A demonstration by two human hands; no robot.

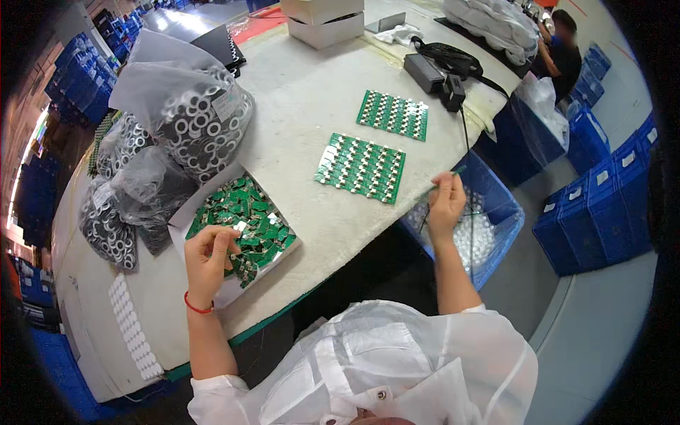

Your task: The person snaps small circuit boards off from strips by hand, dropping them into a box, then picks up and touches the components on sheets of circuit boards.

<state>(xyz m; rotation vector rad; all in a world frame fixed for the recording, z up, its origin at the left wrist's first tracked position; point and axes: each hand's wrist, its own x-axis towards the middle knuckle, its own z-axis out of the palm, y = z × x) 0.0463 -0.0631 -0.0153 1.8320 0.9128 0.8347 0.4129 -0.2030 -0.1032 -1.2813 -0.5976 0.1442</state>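
My left hand [211, 256] is closed over a white box [287, 256] heaped with small green circuit boards [244, 202]. Its fingers are pinched together at the pile; what they hold, if anything, blends into the boards below. Beyond the table's right edge, my right hand [448, 205] is raised above a blue bin [511, 221]. Thumb and fingers there pinch a small green strip [460, 170], only its end showing. Between the hands, two green circuit board panels [361, 168] with rows of pale connectors lie flat on the table, one behind the other.
Clear bags of ring-shaped parts [202, 124] crowd the table's left. A white strip of round pieces [134, 329] lies near the front left. Black power adapters [425, 73] and a hanging cable sit at the right edge. Blue crates [602, 205] and another person [563, 53] are farther right.
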